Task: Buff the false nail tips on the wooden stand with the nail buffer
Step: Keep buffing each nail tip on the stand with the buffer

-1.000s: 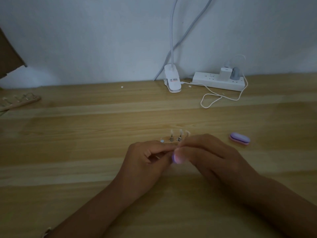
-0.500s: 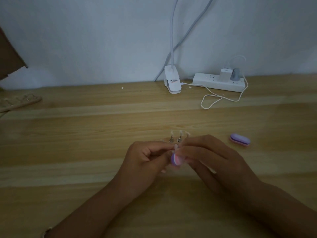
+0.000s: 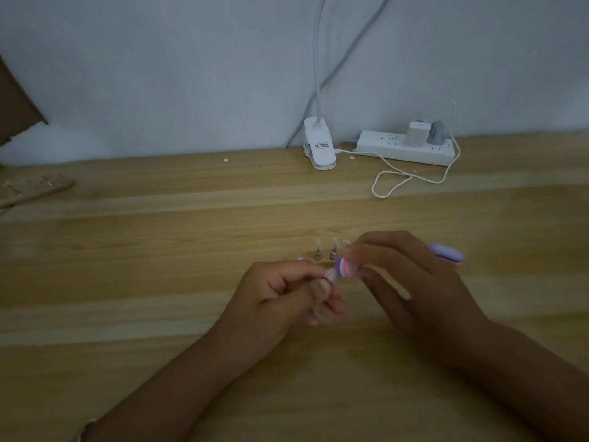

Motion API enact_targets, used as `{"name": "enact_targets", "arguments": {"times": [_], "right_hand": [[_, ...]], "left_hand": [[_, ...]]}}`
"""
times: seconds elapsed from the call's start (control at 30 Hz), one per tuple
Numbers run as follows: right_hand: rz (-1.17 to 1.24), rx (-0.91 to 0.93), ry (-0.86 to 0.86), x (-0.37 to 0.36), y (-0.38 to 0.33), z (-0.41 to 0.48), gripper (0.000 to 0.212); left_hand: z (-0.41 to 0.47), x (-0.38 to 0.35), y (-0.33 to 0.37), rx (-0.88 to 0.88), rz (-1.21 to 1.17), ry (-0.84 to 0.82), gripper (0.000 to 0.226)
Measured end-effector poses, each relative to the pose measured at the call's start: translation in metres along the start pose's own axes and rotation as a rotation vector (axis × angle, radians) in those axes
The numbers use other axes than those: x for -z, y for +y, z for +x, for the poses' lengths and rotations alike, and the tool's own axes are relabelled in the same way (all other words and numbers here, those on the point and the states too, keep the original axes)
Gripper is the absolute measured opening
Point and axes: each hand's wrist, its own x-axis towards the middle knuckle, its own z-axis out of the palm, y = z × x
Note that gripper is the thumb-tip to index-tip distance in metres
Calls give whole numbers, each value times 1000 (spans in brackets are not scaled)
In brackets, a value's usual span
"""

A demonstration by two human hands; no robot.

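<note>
Over the pale wooden bench [image 3: 159, 250], the left hand [image 3: 280, 298] pinches a clear false nail tip [image 3: 331, 276]. The right hand [image 3: 408, 282] grips a small purple, pink and white striped nail buffer [image 3: 345, 267] against it, just before the wooden stand [image 3: 332, 255] of upright tips.

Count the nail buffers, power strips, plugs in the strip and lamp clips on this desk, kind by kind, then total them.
Nail buffers: 2
Power strip: 1
Plugs in the strip: 2
Lamp clip: 1
Total: 6
</note>
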Motion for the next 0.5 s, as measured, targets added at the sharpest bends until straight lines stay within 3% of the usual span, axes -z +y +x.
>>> {"name": "enact_targets", "arguments": {"times": [0.2,0.33,0.5], "right_hand": [[127,13,-4,-5,-11,-7,16],[-33,-45,-11,1,1,0,17],[160,23,-57,-4,-15,-5,21]], "left_hand": [[1,-1,2,-24,-19,-46,19],[1,2,2,-2,-74,-32,19],[2,1,3,8,-68,-79,19]]}}
